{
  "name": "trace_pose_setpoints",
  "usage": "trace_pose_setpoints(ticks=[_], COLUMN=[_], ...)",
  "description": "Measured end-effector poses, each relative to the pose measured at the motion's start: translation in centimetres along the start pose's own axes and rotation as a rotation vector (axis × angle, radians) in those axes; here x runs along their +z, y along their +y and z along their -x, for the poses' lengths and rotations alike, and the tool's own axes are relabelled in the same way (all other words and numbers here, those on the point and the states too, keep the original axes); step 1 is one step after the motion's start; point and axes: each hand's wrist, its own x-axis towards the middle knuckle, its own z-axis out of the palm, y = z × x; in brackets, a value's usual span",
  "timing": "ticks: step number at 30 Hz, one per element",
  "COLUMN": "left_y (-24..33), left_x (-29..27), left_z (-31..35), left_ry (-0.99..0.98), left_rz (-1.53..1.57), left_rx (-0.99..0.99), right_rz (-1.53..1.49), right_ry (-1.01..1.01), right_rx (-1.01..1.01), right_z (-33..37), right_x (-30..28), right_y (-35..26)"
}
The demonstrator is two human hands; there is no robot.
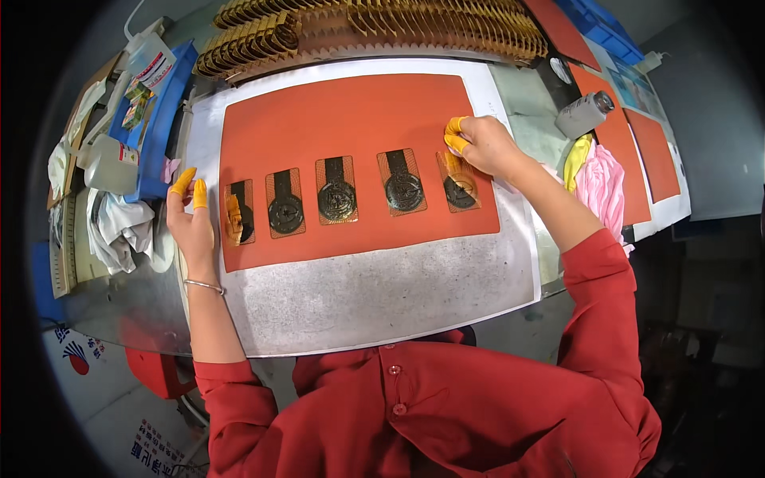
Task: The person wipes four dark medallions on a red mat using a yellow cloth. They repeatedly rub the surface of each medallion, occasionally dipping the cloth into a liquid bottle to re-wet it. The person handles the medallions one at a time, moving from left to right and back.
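Five thin amber pieces with black disc-and-strip patterns lie in a row on an orange mat; one is the middle piece. The leftmost piece and the rightmost piece show bright reflections. My left hand, yellow covers on thumb and forefinger, hovers left of the leftmost piece with its fingertips apart and nothing between them. At the top end of the rightmost piece is my right hand. Its yellow-covered thumb and finger are pinched together; what they hold, if anything, is not clear.
Beneath the orange mat lies a white sheet. A rack of amber strips stretches across the back. A blue tray with bottles sits left. To the right are a grey bottle and a pink cloth.
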Motion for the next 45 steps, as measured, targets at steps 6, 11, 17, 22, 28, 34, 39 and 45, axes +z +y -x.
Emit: trace_pose_setpoints(ticks=[6,11,17,22,28,34,39,45], left_y=[-0.1,-1.2,0.0,-0.8,-0.1,-0.9,-1.1,-1.7], left_x=[0.0,-0.4,0.3,-0.5,0.4,-0.8,-0.4,-0.2], left_z=[0.3,0.0,0.1,0.1,-0.2,0.0,0.1,-0.3], left_ry=[0.001,0.033,-0.001,0.013,-0.017,0.017,-0.012,-0.018], left_rz=[-0.014,0.030,0.015,0.000,0.049,0.026,0.037,0.061], left_rx=[-0.016,-0.031,-0.002,-0.021,-0.021,-0.031,-0.034,-0.034], right_rz=[0.141,0.166,0.117,0.046,0.110,0.075,0.047,0.103], right_ry=[0.125,0.029,0.010,-0.062,0.008,-0.148,-0.028,0.063], right_rx=[-0.289,-0.342,-0.292,-0.490,-0.401,-0.692,-0.553,-0.432], right_z=[2.6,1.5,1.2,2.2,-0.1,8.2,7.7,0.9], right_x=[0.7,0.4,0.0,0.3,-0.2,-0.1,-0.5,-0.5], right_y=[-0.1,0.9,0.6,-0.4,1.4,-0.7,1.1,1.6])
